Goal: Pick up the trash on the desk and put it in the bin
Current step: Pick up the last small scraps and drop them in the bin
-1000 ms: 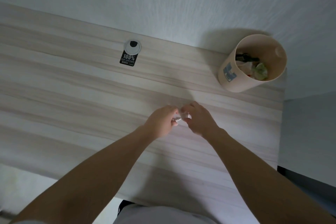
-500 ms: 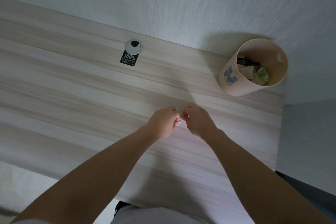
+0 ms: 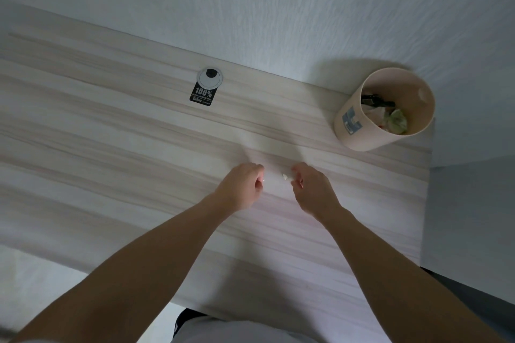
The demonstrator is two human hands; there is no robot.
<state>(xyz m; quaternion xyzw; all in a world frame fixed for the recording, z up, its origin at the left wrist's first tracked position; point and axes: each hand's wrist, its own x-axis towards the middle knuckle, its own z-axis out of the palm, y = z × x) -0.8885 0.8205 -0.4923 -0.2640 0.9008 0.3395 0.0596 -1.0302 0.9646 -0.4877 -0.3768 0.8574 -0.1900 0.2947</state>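
Over the middle of the pale wood desk my left hand is curled into a loose fist with nothing visible in it. My right hand pinches a small white scrap of trash that sticks out to the left of its fingertips. A narrow gap separates the two hands. The beige bin stands at the desk's far right corner, up and to the right of my right hand, with crumpled paper, a green wad and something black inside.
A round grey cable grommet with a black "100%" sticker below it sits near the desk's back edge. A white wall runs behind the desk. The desk's right edge lies just past the bin.
My hands were pressed together around the scrap. They have drawn apart, the left moving left, and the scrap stays with my right hand.
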